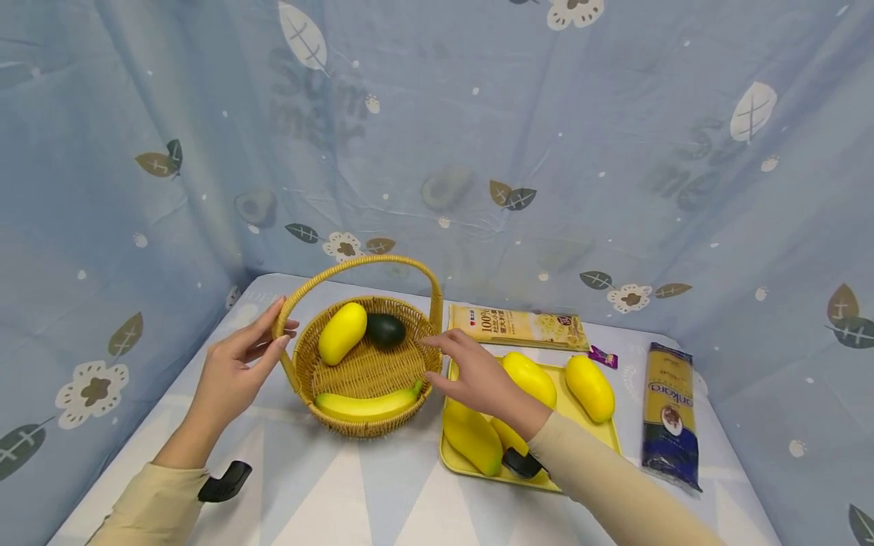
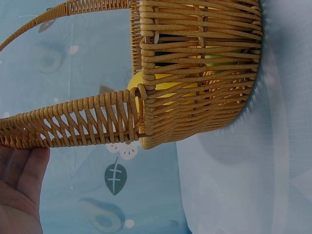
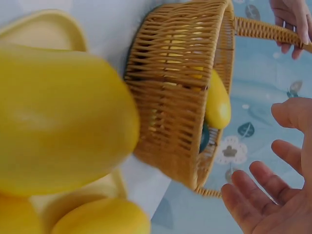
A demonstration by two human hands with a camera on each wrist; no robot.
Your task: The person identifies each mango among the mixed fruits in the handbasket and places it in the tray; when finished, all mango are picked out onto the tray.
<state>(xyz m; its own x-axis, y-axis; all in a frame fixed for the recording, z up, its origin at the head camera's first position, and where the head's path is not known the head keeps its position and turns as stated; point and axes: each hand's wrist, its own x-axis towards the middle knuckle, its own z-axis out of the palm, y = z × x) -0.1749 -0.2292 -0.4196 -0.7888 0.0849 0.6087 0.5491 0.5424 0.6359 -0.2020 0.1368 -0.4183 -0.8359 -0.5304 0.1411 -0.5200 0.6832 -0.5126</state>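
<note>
My left hand point(image 1: 235, 371) pinches the left side of the handle of a wicker basket point(image 1: 365, 431), thumb on one side and fingers on the other. Inside the basket lie a yellow mango point(image 1: 342, 334), a dark green avocado point(image 1: 385, 331) and a banana point(image 1: 369, 405). Over the basket's right rim, beside the handle's other foot, is my right hand point(image 1: 478, 375). Its fingers are spread and hold nothing in the right wrist view. Under the right forearm stands a yellow tray point(image 1: 580, 426) with mangoes point(image 1: 529, 379) and other yellow fruit, partly hidden by the arm.
Behind the tray lies a noodle packet point(image 1: 517, 326), with a small purple wrapped sweet point(image 1: 603, 356) near it. A blue and gold pasta packet point(image 1: 671, 413) lies at the right. Patterned blue curtains point(image 1: 437, 136) close off the table's back and sides.
</note>
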